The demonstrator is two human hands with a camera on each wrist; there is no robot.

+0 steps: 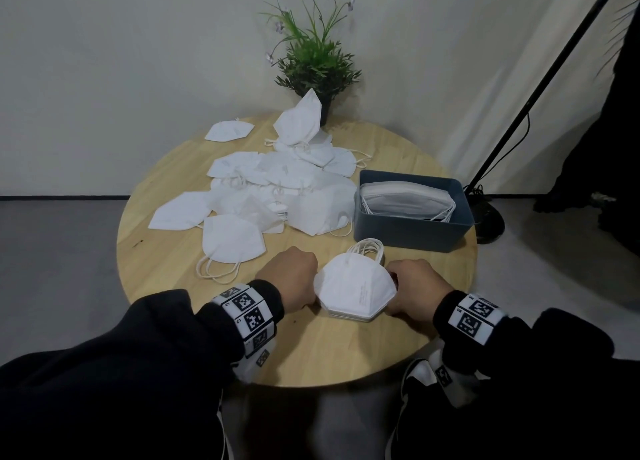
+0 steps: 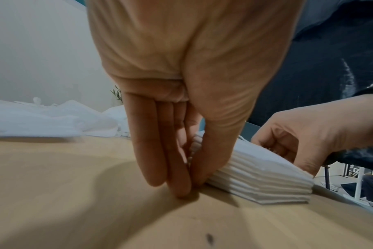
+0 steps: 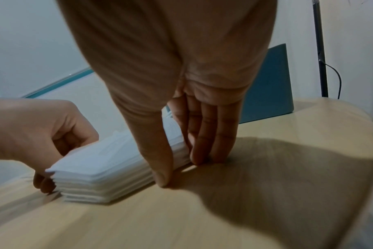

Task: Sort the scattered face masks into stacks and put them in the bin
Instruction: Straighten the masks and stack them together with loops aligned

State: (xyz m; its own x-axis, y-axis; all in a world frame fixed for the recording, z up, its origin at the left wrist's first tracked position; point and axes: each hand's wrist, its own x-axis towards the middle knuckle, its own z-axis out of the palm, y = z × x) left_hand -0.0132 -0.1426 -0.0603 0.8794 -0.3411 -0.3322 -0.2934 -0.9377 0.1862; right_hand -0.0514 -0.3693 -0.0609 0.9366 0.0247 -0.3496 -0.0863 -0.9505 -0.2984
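Note:
A neat stack of white masks (image 1: pixel 355 288) lies on the round wooden table (image 1: pixel 329 355) near the front edge. My left hand (image 1: pixel 294 276) grips its left end, thumb on the near edge and fingers pointing down on the far edge (image 2: pixel 192 183). At the opposite end my right hand (image 1: pixel 412 286) holds on the same way (image 3: pixel 179 170). The layered edges of the stack (image 2: pixel 260 182) (image 3: pixel 91 183) show between both hands. Behind lies a loose pile of masks (image 1: pixel 277 186). The blue-grey bin (image 1: pixel 412 231) at the right holds stacked masks (image 1: pixel 405 200).
A potted plant (image 1: pixel 315 68) stands at the table's back edge, with one mask leaning on its pot. To the right of the table, a black stand pole (image 1: pixel 519 106) rises from a round base on the floor. One mask (image 1: pixel 228 130) lies apart at the back left.

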